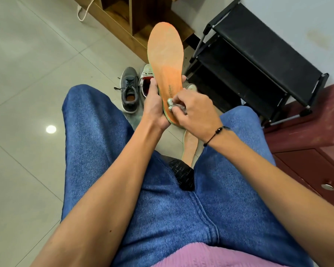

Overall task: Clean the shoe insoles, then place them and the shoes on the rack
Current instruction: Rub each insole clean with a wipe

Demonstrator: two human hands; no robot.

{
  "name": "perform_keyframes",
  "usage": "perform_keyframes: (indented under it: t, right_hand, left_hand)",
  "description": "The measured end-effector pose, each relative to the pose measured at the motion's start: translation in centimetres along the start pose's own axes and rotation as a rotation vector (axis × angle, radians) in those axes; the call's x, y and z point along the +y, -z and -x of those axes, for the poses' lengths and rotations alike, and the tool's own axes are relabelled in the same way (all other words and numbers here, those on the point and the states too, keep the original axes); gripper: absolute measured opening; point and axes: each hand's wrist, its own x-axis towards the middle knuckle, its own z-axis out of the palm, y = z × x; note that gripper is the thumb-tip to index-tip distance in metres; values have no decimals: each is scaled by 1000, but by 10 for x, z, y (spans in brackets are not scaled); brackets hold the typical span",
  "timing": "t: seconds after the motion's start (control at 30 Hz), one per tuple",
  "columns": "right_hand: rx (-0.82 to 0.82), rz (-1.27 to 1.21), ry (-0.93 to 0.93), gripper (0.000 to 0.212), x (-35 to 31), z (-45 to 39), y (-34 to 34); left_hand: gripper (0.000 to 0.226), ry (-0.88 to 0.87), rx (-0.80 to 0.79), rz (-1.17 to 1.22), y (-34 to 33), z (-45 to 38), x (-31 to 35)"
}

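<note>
Above the knees, the orange insole (166,60) stands nearly upright, toe end up, printed heel end down in the left hand (154,105). That hand's fingers wrap the insole's lower edge from behind, thumb along the near side, so it is firmly gripped. Right hand (191,110) comes in from the other side, its fingers curled round a small grey wad of cloth (175,105) and pressing it onto the insole's heel area, right by the printed lettering. A black beaded bracelet (215,134) sits on the right wrist. Down on the tiled floor (27,74), a grey sneaker (129,89) lies just beside a white sneaker with a red lining (146,78), the latter partly hidden behind the left hand. Between the blue-jeaned legs, a second pale orange insole (190,149) lies flat on the floor. Off to the right stands the black shoe rack (255,60), its shelves dark, next to a dark red cabinet (320,151).
</note>
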Motion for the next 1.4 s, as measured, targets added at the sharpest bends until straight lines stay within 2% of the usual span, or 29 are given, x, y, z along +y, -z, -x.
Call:
perform_keyframes:
  t: [0.2,0.3,0.4,0.6,0.77,0.93,1.03,1.17,1.3,1.4]
  right_hand:
    - [94,86,-95,18,21,-46,7]
    - [89,29,-152,18,20,-51,3]
    - [71,-69,-94,14,6,-31,-6]
    - [-46,-383,-278,11,0,-10,-11]
    - [-128,-477,-282,8,-5,0,3]
    - [-281,-606,-271,7,-7,21,19]
    - [-248,-507,-282,7,-7,20,19]
    - [-84,-247,-177,7,-11,2,7]
    - [-2,-149,-139,10,-7,-34,-2]
    - [32,-129,-136,8,-3,-55,-5]
  left_hand:
    - [54,35,5,-78,-7,3,-11]
    - [50,12,18,-84,-8,6,-9]
    - [42,-61,55,-18,-3,5,-2]
    - [63,-42,76,-29,2,4,5]
    - [77,36,27,2,0,9,10]
    - [94,4,-26,35,6,4,15]
    - [93,-22,-8,37,8,1,14]
    - [80,-54,14,7,3,3,8]
    - [66,-91,12,54,-6,9,2]
    - [69,-61,-9,59,-11,16,0]
